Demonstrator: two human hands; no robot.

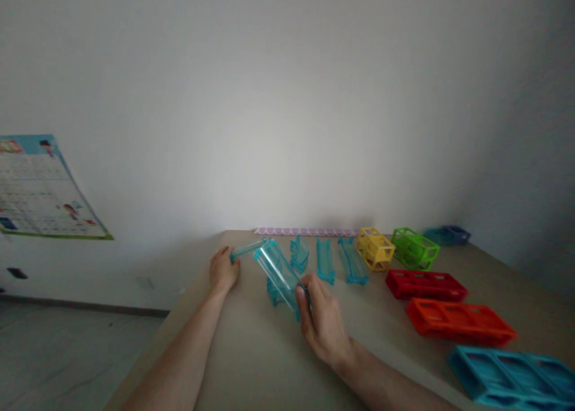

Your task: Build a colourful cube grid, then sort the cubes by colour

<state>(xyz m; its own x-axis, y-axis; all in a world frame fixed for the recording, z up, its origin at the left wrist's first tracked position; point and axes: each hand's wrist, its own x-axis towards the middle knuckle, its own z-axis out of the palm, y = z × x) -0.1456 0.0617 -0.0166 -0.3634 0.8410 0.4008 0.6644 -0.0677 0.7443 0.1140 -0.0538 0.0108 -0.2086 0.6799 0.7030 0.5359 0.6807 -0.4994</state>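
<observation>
My right hand (321,318) is closed on the edge of a clear teal plastic trough (278,273), a marble-run-like track piece, held tilted above the table. Farther left, my left hand (223,269) grips the end of a second, narrower-looking clear teal track piece (248,249). Behind and below the held trough, another teal piece (273,292) is partly hidden. Beyond my right hand lie a short curved teal piece (299,254) and two straight troughs, one narrow (325,260) and one longer (353,261).
Yellow (375,248) and green (414,249) open frames stand at the back right. Dark red (426,285), orange-red (460,322) and blue (516,376) frames line the right side. Dark blue pieces (453,235) lie in the far corner. A purple patterned strip (309,232) runs along the wall.
</observation>
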